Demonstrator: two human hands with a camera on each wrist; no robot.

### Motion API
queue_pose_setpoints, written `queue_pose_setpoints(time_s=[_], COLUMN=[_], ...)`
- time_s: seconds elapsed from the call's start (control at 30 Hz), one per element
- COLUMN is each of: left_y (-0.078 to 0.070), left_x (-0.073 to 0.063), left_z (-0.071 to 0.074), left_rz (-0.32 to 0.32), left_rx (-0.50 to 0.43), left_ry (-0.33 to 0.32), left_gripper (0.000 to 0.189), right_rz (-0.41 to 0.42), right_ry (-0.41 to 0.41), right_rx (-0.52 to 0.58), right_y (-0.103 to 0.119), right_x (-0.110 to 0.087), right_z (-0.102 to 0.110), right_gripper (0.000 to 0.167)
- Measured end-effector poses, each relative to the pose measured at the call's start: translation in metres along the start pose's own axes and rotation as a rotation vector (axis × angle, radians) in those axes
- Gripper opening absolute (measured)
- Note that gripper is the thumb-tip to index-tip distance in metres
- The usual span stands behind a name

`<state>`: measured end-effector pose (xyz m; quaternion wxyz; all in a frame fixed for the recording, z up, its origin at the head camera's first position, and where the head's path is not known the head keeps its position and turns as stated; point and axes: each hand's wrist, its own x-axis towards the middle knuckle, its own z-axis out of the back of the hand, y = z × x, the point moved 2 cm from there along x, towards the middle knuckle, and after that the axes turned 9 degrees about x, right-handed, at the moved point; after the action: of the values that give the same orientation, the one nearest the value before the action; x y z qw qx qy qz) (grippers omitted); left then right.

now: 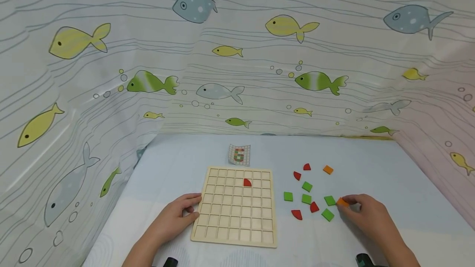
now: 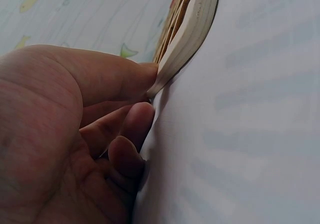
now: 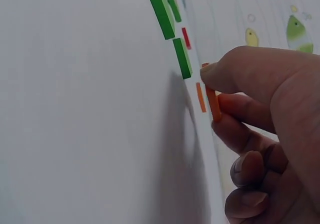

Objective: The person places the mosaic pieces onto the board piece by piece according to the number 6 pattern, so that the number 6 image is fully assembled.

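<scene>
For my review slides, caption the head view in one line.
Left hand touches a gridded board; right hand pinches an orange tile near green tiles.

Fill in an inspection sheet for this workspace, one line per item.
Surface: pale tabletop, faintly patterned.
Job's things: grid board with one red quarter-round on it; to its right, five green squares, four red pieces, one loose orange square; small printed card beyond the board.
Clutter: two black objects at the lower picture edge, cut off.
Left hand: touches the board's left edge.
Right hand: pinches another orange square.
Cables: nothing seen.
Surroundings: fish-print sheeting.
</scene>
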<state>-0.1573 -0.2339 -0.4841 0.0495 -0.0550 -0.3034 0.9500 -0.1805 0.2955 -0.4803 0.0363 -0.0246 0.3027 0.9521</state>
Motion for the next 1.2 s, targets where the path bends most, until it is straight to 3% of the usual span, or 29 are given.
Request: queue_pose_setpoints(time_s=[0.37,0.67,1.2], left_y=[-0.004,-0.004,-0.003], left_x=[-0.003,-0.003,-0.004], left_z=[0.004,0.004,0.003], left_rz=[-0.031,-0.021,-0.014], left_rx=[0.001,0.002,-0.013], left_ry=[0.000,-0.001,0.013], left_gripper=[0.044,0.044,0.045], right_rz=[0.085,0.241,0.383], right_ry=[0.033,0.020,0.061], right_rx=[0.007,-0.003,-0.008], right_y=[0.021,0.054,0.111], right_x=[0.007,0.013,0.027], right_z=[-0.009,-0.019,-0.038], right_gripper=[0.040,0.026,0.023])
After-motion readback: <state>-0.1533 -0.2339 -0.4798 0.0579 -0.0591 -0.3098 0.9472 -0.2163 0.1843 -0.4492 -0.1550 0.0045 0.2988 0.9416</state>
